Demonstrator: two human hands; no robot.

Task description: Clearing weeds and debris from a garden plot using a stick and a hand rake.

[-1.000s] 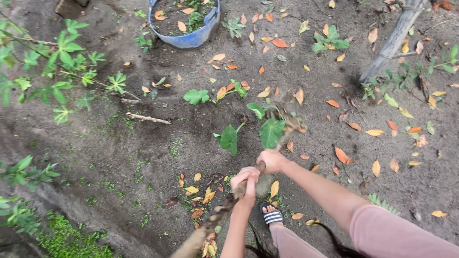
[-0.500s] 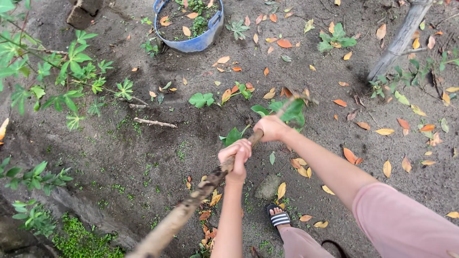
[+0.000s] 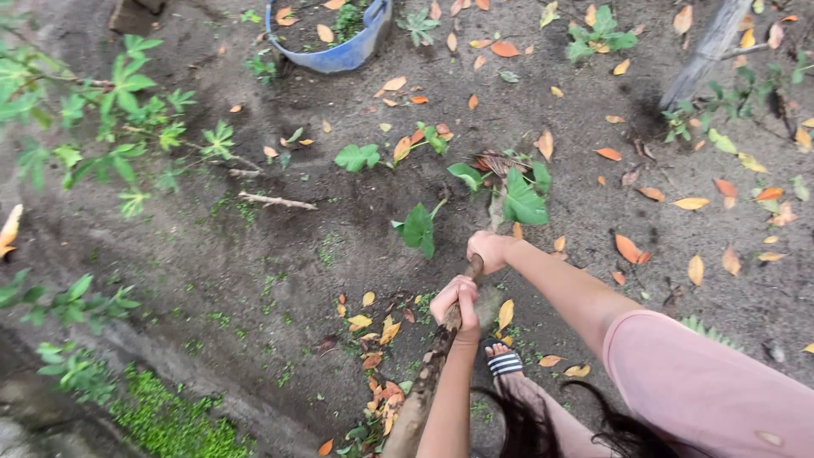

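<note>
I have both hands wrapped around a long, rough wooden handle (image 3: 437, 360) that runs from the bottom edge of the ground upward toward the middle. My left hand (image 3: 456, 303) is clenched on it lower down, and my right hand (image 3: 489, 251) is clenched on it just above, the two hands close together but not touching. The far end of the handle disappears among the broad green leaves of a small plant (image 3: 519, 201), and I cannot tell what kind of head it carries there, since that part is blurred and partly hidden.

The ground (image 3: 254, 254) is bare dark soil scattered with orange and yellow fallen leaves (image 3: 628, 248). A second leafy plant (image 3: 420, 228) stands just to the left of the handle's far end. My foot in a striped sandal (image 3: 504, 362) rests on the soil just below my left hand, beside a small stone (image 3: 489, 304). A pink sleeve (image 3: 704, 390) covers my right upper arm at the lower right corner.

Toward the top edge sits a blue tub (image 3: 339, 53) filled with soil and leaves. A pale tree trunk (image 3: 704, 51) leans in at the top right corner, and a thin broken stick (image 3: 275, 201) lies on the soil left of the middle. Green shrub branches (image 3: 119, 110) hang over the left edge.
</note>
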